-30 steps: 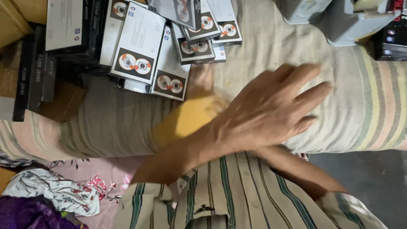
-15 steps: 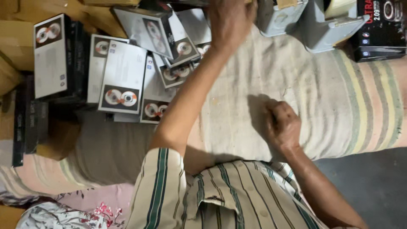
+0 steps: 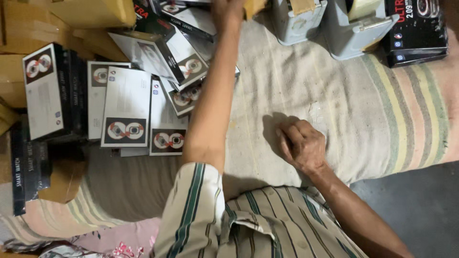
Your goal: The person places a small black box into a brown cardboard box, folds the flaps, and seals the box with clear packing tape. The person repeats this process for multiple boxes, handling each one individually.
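From the head view, our left hand point(image 3: 229, 12) reaches to the top edge, beyond the pile of boxes point(image 3: 126, 107); it touches a tan box point(image 3: 253, 5) there, but we cannot tell how far it is closed. Our right hand point(image 3: 302, 145) rests curled in a loose fist on the striped cloth point(image 3: 382, 105), right of the pile, holding nothing. Grey bins point(image 3: 330, 21) stand beyond it.

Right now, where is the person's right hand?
In the head view, the right hand rests closed on the striped cloth, right of centre, beside the outstretched left arm and below the grey containers.
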`<move>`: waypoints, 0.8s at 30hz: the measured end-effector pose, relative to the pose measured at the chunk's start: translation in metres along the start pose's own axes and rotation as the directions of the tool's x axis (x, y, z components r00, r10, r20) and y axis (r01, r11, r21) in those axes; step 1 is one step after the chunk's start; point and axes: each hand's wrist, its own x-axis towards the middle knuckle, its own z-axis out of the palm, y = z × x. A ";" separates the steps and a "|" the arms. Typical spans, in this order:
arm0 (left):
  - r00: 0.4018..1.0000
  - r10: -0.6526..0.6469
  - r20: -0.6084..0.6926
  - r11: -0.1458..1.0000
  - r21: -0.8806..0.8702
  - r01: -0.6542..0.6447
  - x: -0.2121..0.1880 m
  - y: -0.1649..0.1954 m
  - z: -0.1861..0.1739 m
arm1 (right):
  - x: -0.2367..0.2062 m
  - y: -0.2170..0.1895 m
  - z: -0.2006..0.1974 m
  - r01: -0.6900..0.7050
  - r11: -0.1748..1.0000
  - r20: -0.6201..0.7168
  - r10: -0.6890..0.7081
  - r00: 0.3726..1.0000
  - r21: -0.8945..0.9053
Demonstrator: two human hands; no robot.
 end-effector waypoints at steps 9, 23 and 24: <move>0.698 0.626 0.349 0.741 0.012 -0.671 -0.194 0.026 -0.166 | -0.027 0.018 0.011 -0.244 0.556 -0.174 0.594 0.786 0.795; 0.929 -0.140 0.343 0.947 -0.228 0.227 -0.276 -0.015 -0.233 | -0.003 -0.028 -0.021 -0.580 0.294 0.402 0.489 0.774 0.760; 0.927 -0.135 0.351 0.925 -0.292 0.245 -0.272 -0.015 -0.235 | -0.006 -0.033 -0.021 -0.563 0.300 0.413 0.438 0.798 0.770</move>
